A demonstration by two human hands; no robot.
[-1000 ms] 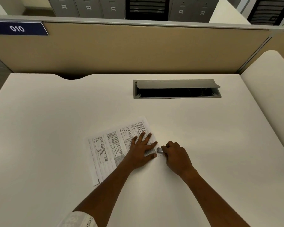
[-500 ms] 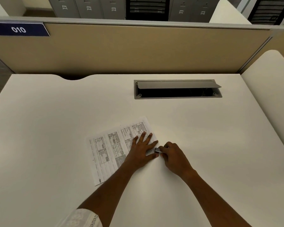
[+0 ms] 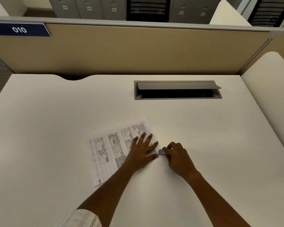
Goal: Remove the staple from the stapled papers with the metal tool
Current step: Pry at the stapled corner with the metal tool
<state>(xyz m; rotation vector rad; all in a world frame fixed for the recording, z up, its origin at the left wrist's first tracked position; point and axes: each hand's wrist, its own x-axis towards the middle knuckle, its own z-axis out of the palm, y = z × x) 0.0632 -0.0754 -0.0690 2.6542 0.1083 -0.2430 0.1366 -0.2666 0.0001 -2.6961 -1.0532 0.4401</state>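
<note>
The stapled papers [image 3: 111, 149] lie flat on a white desk [image 3: 47, 128], a little toward 6 o'clock from its middle, with their long edges running from about 7 o'clock up to 1 o'clock. The printed side faces up, with small boxed tables on it.

The left hand [image 3: 143, 151] rests palm down on the end of the papers nearest 3 o'clock. Its fingers are straight and spread, pointing toward 1 o'clock, and they press the sheets against the desk. A pale patterned sleeve [image 3: 82, 218] shows on that arm at the bottom edge.

The right hand [image 3: 178, 157] sits on the desk just at 3 o'clock of the left hand. Its fingers are curled around a small metal tool [image 3: 161, 151], gripping it. The grey end of the tool sticks out toward 9 o'clock and meets the edge of the papers, between the left thumb and forefinger. The staple itself is too small to make out.

At 12 to 1 o'clock of the papers, well apart, a grey cable hatch [image 3: 177, 86] is set into the desk with its lid tilted open. Beyond it stands a tan partition [image 3: 138, 51] with a blue plate [image 3: 20, 29] reading 010 at 11 o'clock.
</note>
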